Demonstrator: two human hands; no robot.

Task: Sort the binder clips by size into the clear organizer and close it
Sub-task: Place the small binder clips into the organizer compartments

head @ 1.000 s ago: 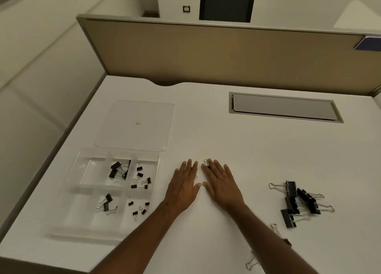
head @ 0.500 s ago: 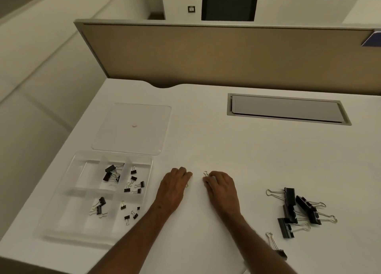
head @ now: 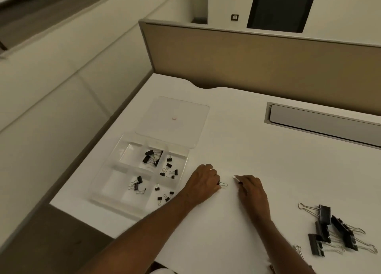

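Observation:
The clear organizer (head: 186,157) lies open on the white desk at the left, its lid (head: 191,108) folded flat behind it. Small and medium black binder clips sit in several of its compartments (head: 151,157). Just right of the organizer, my left hand (head: 203,181) has its fingers curled round a small binder clip (head: 222,184) whose wire handle pokes out. A short gap away, my right hand (head: 250,188) pinches another small clip (head: 236,177). Both hands rest on the desk. A pile of large black binder clips (head: 334,230) lies at the right.
A grey cable hatch (head: 321,123) is set into the desk at the back right. A beige partition (head: 257,61) runs along the far edge. The desk's left edge is close to the organizer. One more clip's wire handle (head: 299,251) shows by my right forearm.
Both hands went from flat with straight fingers to curled, each closing on a small clip. The camera has swung so the desk sits further right in view.

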